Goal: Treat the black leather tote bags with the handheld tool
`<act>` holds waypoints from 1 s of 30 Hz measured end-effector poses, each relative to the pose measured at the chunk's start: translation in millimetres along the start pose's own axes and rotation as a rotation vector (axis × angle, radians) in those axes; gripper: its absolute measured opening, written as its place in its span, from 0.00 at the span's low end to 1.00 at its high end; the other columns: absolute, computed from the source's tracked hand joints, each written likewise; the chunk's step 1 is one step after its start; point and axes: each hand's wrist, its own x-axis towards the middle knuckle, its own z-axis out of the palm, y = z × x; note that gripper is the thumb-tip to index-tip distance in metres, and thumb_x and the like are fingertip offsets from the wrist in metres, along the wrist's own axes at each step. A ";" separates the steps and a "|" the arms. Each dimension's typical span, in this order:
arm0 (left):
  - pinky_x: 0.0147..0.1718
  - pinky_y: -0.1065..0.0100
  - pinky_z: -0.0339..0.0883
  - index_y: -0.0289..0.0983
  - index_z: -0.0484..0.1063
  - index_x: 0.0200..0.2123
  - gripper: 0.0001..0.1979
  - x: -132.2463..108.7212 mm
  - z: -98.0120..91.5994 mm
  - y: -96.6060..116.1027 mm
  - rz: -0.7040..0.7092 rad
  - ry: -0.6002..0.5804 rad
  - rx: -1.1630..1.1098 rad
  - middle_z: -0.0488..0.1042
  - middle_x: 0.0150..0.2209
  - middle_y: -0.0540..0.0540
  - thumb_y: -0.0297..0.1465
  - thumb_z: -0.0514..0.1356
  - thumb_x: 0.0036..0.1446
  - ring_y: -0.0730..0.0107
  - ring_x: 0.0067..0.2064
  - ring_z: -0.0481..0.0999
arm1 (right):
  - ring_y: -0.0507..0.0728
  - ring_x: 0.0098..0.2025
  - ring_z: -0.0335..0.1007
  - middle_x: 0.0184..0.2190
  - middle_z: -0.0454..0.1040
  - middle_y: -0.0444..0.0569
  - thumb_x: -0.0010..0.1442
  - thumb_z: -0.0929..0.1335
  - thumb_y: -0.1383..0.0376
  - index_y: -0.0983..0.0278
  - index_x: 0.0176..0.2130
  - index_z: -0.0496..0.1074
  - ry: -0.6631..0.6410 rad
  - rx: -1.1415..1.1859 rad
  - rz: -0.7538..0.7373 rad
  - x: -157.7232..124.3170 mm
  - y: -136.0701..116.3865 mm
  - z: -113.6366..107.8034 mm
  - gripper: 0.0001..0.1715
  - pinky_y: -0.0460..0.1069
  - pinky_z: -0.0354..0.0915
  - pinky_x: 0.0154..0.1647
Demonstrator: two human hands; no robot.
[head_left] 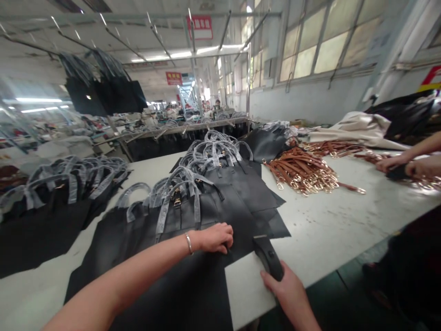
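Your R hand (291, 289): fingers wrapped round blk handheld tool (272, 262), at table's (330, 239) near edge; tool tip beside blk bag's (186, 285) R edge. Your L hand (216, 237): fingers curled narrow on that bag; can't tell if pinching. Bag: flat, reaching table's near edge. Beyond, toward far edge: overlapping blk bags (237, 188), plastic-wrapped handles (213, 149). Brn straps (303, 168) w/ gold-tone clasps: heaped nr far edge. Co-worker's hands (427, 166): farther R, nr straps.
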 end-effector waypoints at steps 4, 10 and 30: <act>0.47 0.63 0.52 0.38 0.68 0.29 0.09 10.5 2.2 -0.4 -0.073 -0.040 -0.113 0.71 0.29 0.53 0.31 0.67 0.52 0.70 0.34 0.68 | 0.61 0.29 0.74 0.23 0.76 0.48 0.50 0.66 0.51 0.61 0.31 0.67 0.019 0.039 -0.005 -1.8 -0.3 2.5 0.17 0.51 0.64 0.31; 0.52 0.60 0.51 0.37 0.69 0.26 0.07 39.8 2.4 -2.2 -0.229 0.081 -0.473 0.73 0.25 0.57 0.21 0.63 0.47 0.75 0.30 0.70 | 0.59 0.18 0.71 0.13 0.69 0.40 0.53 0.64 0.46 0.69 0.52 0.59 -0.008 0.188 0.032 -23.8 -0.6 -5.9 0.38 0.49 0.65 0.22; 0.27 0.73 0.62 0.34 0.66 0.32 0.15 89.6 55.6 32.9 -0.191 0.196 -1.303 0.73 0.26 0.52 0.26 0.67 0.40 0.74 0.27 0.72 | 0.55 0.14 0.66 0.10 0.66 0.38 0.51 0.68 0.45 0.69 0.57 0.61 -0.188 0.207 0.154 -49.4 -10.3 -34.0 0.43 0.44 0.59 0.15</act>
